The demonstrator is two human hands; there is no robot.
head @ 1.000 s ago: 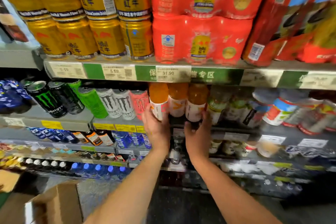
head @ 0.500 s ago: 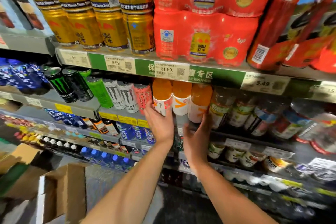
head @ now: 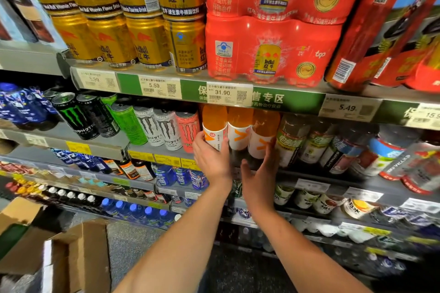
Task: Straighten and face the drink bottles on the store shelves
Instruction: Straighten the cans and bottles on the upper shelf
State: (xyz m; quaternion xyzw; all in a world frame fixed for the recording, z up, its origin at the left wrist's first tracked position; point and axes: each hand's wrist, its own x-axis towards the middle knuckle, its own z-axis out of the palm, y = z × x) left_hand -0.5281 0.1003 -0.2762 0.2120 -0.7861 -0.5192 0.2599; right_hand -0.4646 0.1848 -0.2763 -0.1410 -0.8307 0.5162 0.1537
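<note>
left hand (head: 212, 158): wrapped round the leftmost orange bottle (head: 214, 126), mid-frame
right hand (head: 259, 173): open, fingers touching the third orange bottle (head: 263, 135)

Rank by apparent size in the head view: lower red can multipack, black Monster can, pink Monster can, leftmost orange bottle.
1. lower red can multipack
2. black Monster can
3. pink Monster can and leftmost orange bottle: look alike; the bottle is partly hidden by the left hand.

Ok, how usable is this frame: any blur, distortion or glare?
Head view: centre sharp, the 31.90 price tag and orange bottles readable; right-edge bottles smeared by blur; wide-angle bowing tilts the gold Red Bull cans; mild sheen on the red multipacks.
</note>
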